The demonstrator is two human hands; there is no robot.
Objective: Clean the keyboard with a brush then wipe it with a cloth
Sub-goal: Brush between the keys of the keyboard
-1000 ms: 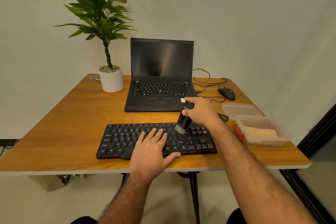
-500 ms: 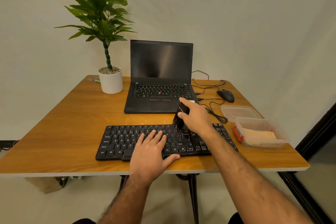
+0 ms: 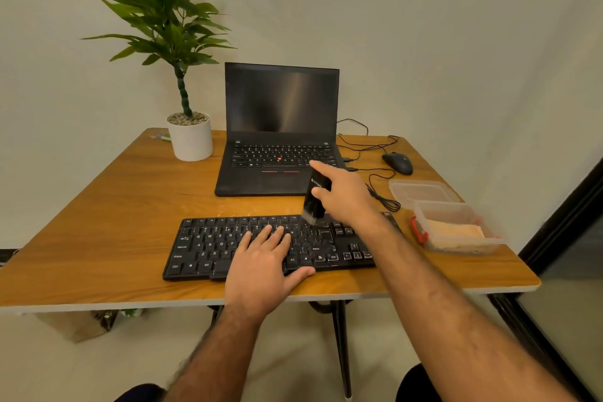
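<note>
A black keyboard (image 3: 208, 245) lies along the near edge of the wooden table (image 3: 98, 232). My left hand (image 3: 264, 261) rests flat on its middle keys with fingers spread, pinning it down. My right hand (image 3: 346, 192) grips a black brush (image 3: 315, 201) held nearly upright, its pale bristles touching the keyboard's top row right of centre. A beige folded cloth (image 3: 455, 232) sits inside a clear plastic box (image 3: 456, 215) with a red clip at the table's right edge. My right forearm hides the keyboard's right end.
An open black laptop (image 3: 280, 140) stands behind the keyboard. A potted plant (image 3: 189, 137) is at the back left. A black mouse (image 3: 397, 162) with tangled cables and a clear lid (image 3: 421, 189) lie at the back right. A dark door frame runs down the right.
My right hand has swept the brush back and forth over the keyboard's upper right keys; it now stands at the top row. My left hand has stayed on the keys.
</note>
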